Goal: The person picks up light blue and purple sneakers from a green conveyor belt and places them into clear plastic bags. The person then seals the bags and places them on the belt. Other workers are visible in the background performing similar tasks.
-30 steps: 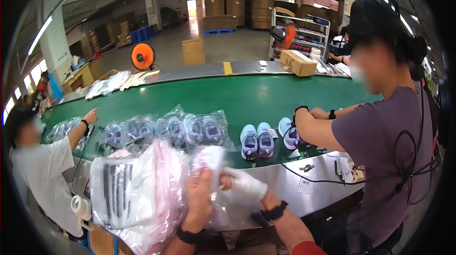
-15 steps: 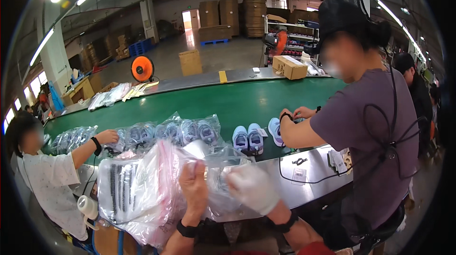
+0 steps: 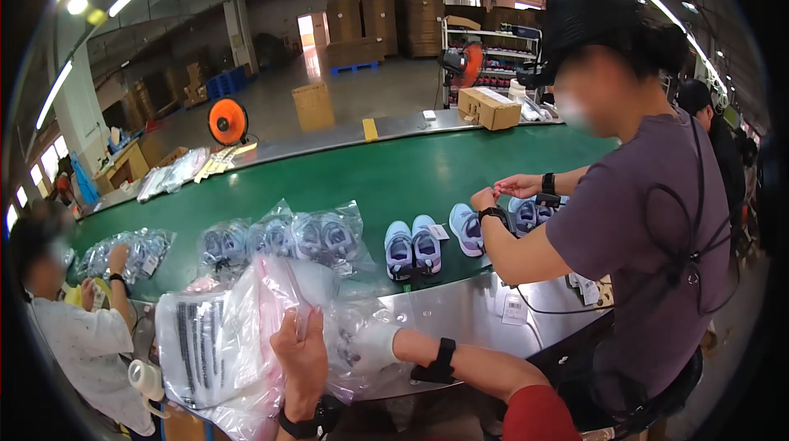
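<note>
My bare left hand [image 3: 299, 352] is closed on the edge of a clear plastic bag [image 3: 341, 367], thumb and fingers pinching the film. My right hand [image 3: 371, 346], in a white glove, reaches leftward into or behind that bag; the film blurs its fingers, so their pose is hidden. Left of my hands lies a stack of clear plastic bags [image 3: 197, 342] with dark printing and pinkish edges. Just beyond, bagged light-blue shoes [image 3: 320, 235] sit on the green belt. A pair of unbagged light-blue shoes [image 3: 412, 245] stands to their right, a white tag on one.
A co-worker in a purple shirt [image 3: 649, 186] stands close on the right, hands over more shoes [image 3: 526, 215]. Another person in white [image 3: 78, 350] works at the left beside bagged shoes. A metal ledge [image 3: 460, 309] edges the green belt [image 3: 411, 161]. A white bottle [image 3: 146, 379] stands at lower left.
My gloved right hand has moved left and down, into or behind the clear bag. The left hand keeps its pinch, slightly lower. The person at left has drawn their hand back from the bagged shoes.
</note>
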A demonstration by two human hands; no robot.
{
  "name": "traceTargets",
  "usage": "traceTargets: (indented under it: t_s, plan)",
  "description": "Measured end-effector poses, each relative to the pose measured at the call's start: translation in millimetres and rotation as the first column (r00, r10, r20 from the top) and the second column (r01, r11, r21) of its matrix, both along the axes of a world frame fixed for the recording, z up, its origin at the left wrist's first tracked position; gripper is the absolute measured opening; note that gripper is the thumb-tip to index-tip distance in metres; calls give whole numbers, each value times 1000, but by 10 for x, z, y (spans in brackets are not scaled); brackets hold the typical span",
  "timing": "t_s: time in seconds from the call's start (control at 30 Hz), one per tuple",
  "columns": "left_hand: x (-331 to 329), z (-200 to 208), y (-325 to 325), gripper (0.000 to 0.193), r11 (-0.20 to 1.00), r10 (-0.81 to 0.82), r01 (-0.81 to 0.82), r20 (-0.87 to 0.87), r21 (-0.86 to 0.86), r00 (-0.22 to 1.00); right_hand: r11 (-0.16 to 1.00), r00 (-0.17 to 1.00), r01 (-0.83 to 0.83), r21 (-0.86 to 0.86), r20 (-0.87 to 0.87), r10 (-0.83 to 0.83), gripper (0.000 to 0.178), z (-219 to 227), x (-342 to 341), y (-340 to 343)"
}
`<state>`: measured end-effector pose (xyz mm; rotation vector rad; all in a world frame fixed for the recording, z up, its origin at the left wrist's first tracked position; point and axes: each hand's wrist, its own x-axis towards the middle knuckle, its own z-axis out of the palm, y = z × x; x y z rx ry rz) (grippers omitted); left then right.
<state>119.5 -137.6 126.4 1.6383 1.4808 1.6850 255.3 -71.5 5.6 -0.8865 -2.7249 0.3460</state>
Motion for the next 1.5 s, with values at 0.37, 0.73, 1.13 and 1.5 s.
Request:
traceTargets:
  t_s: [0.37, 0.73, 1.13, 1.5]
  plan:
    - [-97, -226, 107, 13, 996, -27, 58, 362, -74, 932, 654, 691, 716, 246, -111, -715, 47, 880, 950, 689]
    - [-13, -237, 88, 13, 983, -21, 89, 387, -159, 922, 553, 551, 832, -44, -34, -833, 42, 38, 759, 1131]
    - [33, -113, 282, 16, 967, -152, 232, 500, -102, 853, 891, 117, -116, -439, -897, -426, 36, 744, 1591, -332]
    - [608, -51, 172, 21, 858, -509, 513, -96, 18, 856, 943, 942, 290, 163, -220, -252, 22, 524, 354, -546]
